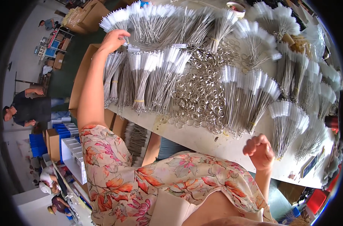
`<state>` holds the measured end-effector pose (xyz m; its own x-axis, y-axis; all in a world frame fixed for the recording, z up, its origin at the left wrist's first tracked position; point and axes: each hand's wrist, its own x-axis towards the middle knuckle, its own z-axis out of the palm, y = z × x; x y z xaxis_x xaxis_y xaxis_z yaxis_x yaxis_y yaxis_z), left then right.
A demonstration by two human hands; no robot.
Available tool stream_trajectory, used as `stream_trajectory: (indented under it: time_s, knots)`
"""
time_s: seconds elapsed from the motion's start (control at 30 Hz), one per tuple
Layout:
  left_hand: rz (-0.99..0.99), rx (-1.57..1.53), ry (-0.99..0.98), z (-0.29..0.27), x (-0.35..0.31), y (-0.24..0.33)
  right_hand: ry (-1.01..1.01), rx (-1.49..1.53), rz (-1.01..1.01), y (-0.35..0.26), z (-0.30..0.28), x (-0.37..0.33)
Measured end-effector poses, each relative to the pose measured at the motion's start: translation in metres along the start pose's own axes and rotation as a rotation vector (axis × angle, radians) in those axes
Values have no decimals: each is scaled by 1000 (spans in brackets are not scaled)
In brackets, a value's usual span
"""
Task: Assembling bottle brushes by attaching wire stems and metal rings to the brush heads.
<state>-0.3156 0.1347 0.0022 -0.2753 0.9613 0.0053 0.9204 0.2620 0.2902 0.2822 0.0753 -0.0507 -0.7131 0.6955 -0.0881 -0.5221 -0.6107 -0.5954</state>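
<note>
My left arm stretches to the far left of the table, and my left hand is at the edge of a bundle of white-bristled wire brushes. Its fingers are bent, with the thumb apart from them; I see nothing held. My right hand hovers by the table's front edge, fingers curled in; whatever may be inside is hidden. Nearest to it are more wire brushes with looped ends toward me. A heap of loose metal split rings lies mid-table, between brush bundles, some tied with yellow bands.
More brush bundles cover the table's right side, near a phone. A round tub stands at the back. A cardboard box adjoins the left edge. A person stands farther left, and a red stool is at lower right.
</note>
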Motion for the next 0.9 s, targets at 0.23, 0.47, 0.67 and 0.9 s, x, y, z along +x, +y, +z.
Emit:
stream_trajectory:
  time_s: [0.23,0.47,0.67,0.9]
  knots:
    - [171,83,-273,19,20,21,48,-7,-63,-15,7,24]
    - [206,-204,-408,40,33,80,66,-31,17,-13,13,63]
    - [292,201,-430,61,44,77,86,22,51,-9,15,73]
    - [310,77,-490,59,41,74,150,31,83,-3,8,73]
